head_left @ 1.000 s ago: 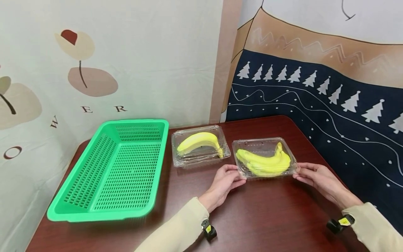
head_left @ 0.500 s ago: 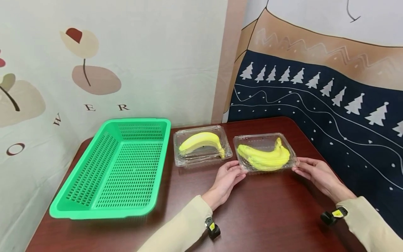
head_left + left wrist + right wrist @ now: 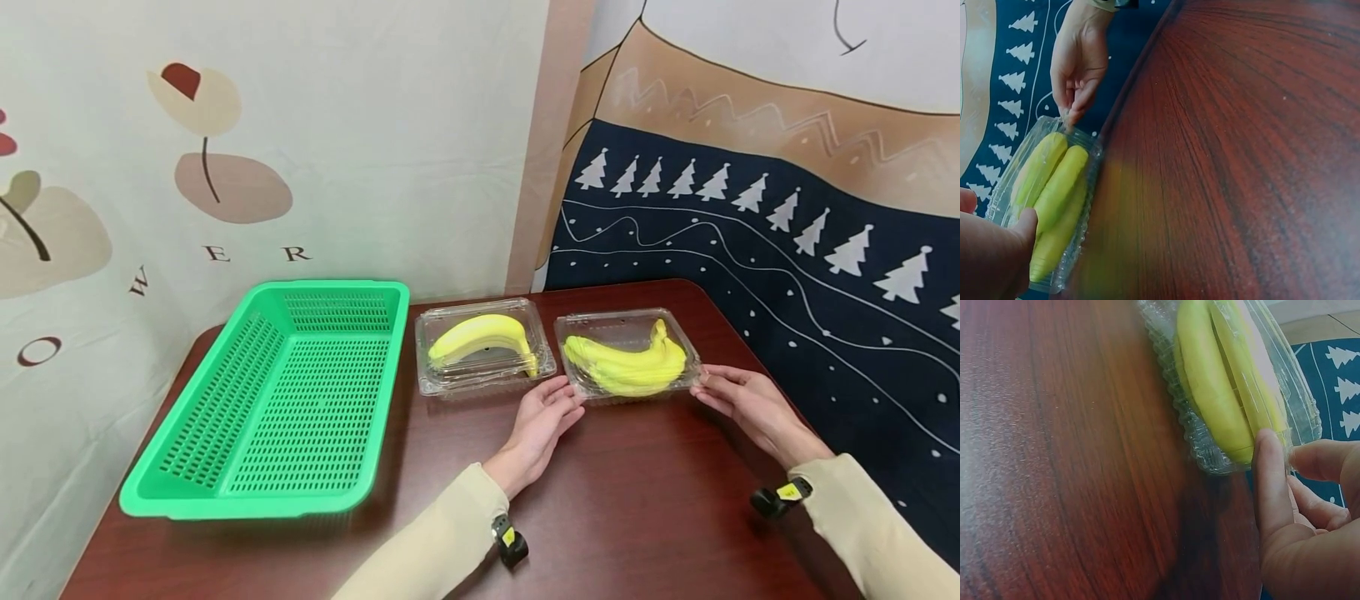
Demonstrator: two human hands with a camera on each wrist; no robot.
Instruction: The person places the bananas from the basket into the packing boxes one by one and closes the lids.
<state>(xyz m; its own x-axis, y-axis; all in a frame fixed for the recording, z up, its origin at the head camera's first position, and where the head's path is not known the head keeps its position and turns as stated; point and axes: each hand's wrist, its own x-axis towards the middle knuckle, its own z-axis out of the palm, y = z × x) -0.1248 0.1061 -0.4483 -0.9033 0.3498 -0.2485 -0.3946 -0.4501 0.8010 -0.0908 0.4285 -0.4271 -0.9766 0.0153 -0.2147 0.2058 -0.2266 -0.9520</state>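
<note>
A clear plastic clamshell box [image 3: 592,323] holds a bunch of yellow bananas [image 3: 633,367] and lies toward the right of the table. Its near left corner is pinched by my left hand [image 3: 534,429]. At the right end, my right hand [image 3: 753,410] pinches the box's near corner between thumb and index finger, as the right wrist view shows. Just left of it, touching or nearly so, sits a second clear clamshell box [image 3: 450,382] with bananas [image 3: 480,333] inside. In the left wrist view my left thumb [image 3: 1025,225] lies along the held box's near side.
On the left of the dark red-brown table [image 3: 600,500] stands a large green perforated plastic basket [image 3: 393,367]. Printed cloths [image 3: 397,150] hang behind the table and along its right side.
Both hands have slid the right-hand box a little away from me, toward the back of the table, and slightly left beside the other box. The basket and the second box stay put.
</note>
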